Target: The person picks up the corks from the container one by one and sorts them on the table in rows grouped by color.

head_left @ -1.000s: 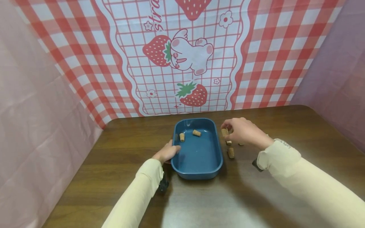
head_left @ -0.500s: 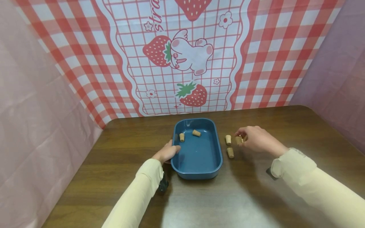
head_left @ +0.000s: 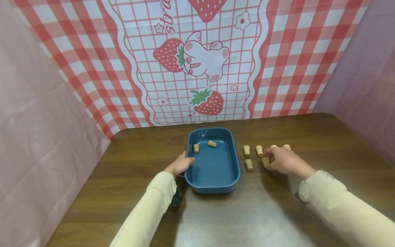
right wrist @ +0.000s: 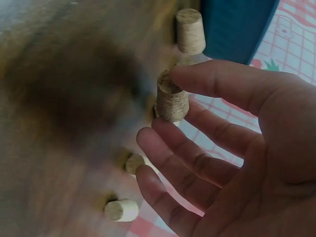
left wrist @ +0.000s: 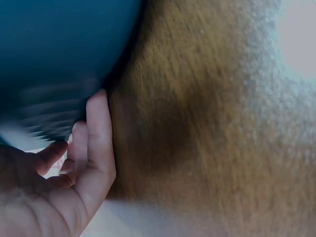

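With the thumb over its left rim and the fingers along its outer wall, my left hand (head_left: 180, 165) holds a blue tray (head_left: 213, 190). Two cork stoppers, one upright-looking (head_left: 196, 148) and one lying (head_left: 212, 144), are inside at the far end. Right of the tray, my right hand (head_left: 285, 161) pinches a cork stopper (right wrist: 173, 104) between thumb and fingers, low by the table. Nearby stand other cork stoppers: a far-row cork (head_left: 246, 151), its neighbour (head_left: 259, 150), and a nearer cork (head_left: 249, 165). Two more, a partly hidden cork (head_left: 273, 146) and the rightmost cork (head_left: 286, 146), show behind my hand.
The brown wooden table (head_left: 129, 192) stretches around the tray. A red-and-white strawberry cloth (head_left: 197, 92) hangs along the back edge, with pink cloth (head_left: 46, 113) on the left and purplish cloth (head_left: 358, 89) on the right.
My right hand has moved right and nearer to me, from beside the tray, carrying the pinched cork stopper past the others. The left hand and tray have stayed put.
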`<control>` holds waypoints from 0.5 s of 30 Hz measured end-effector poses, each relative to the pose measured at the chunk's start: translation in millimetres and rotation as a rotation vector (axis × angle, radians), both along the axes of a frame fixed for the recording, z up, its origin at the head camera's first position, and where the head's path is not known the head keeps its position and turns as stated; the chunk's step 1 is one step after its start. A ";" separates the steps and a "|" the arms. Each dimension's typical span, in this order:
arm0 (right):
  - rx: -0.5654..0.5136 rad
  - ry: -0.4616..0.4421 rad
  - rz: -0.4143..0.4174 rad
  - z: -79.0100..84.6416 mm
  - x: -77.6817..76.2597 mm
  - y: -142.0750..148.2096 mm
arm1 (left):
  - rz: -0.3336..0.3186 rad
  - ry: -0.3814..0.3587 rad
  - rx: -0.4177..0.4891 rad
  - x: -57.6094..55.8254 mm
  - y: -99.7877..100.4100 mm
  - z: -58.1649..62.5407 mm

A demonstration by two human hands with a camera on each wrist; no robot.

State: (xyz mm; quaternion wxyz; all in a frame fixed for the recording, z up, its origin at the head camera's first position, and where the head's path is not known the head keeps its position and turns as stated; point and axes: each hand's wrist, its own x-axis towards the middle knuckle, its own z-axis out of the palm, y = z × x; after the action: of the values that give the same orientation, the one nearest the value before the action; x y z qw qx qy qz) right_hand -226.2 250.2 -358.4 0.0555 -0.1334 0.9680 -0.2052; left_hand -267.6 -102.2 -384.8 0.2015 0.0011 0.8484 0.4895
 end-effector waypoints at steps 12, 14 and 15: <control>0.007 -0.011 0.018 -8.2 0.6 -3.0 | 0.000 -0.013 -0.009 1.0 -0.3 1.3; 0.005 -0.006 0.022 -9.1 0.4 -3.9 | 0.001 -0.013 -0.009 1.0 -0.3 1.3; 0.003 -0.007 0.024 -9.4 0.3 -4.3 | 0.001 -0.013 -0.009 0.9 -0.4 1.2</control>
State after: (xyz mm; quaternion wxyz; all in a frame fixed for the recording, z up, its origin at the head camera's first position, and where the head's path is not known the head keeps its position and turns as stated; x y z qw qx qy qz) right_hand -225.9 246.0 -367.8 0.0614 -0.1442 0.9665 -0.2034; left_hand -266.7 -102.6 -383.6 0.2066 -0.0034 0.8494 0.4856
